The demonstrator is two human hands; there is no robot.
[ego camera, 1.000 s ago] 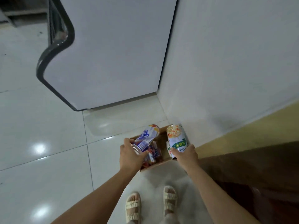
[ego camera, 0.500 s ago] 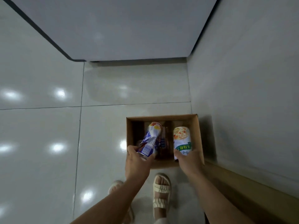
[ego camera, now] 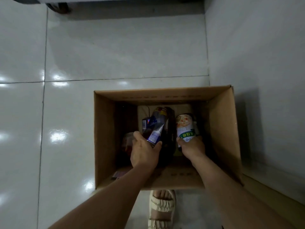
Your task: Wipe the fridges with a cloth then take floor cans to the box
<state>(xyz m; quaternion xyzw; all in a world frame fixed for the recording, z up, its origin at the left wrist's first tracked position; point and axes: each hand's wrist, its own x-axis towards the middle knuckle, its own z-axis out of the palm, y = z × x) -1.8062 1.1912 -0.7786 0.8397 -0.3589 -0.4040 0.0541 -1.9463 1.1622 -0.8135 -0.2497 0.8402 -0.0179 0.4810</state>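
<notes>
Cardboard, head view: an open brown box [ego camera: 221,129] sits on the floor in the centre-right of the frame, its right wall close to the wall [ego camera: 257,55].
Surroundings: glossy white floor tiles [ego camera: 69,113] fill the left and top of the frame; the base of a fridge [ego camera: 115,0] shows along the top edge; one foot in a cream sandal [ego camera: 160,210] stands just below the box's near wall.
In the way: both forearms cross the near rim of the box and cover part of its floor.
Left hand [ego camera: 144,152]: fingers and thumb curled round the lower end of a blue-and-white can [ego camera: 154,135], which tilts up and away inside the box.
Right hand [ego camera: 192,147]: fingers curled round the bottom of a white can with a green label [ego camera: 184,128], held roughly upright inside the box, right of the blue one.
Cans and grip: each can sticks out beyond its hand toward the top of the frame; the two cans are near each other but apart.
Box contents: dark, shadowed items lie beneath and between the cans, including another can [ego camera: 128,142] at the left; what the rest are cannot be told.
</notes>
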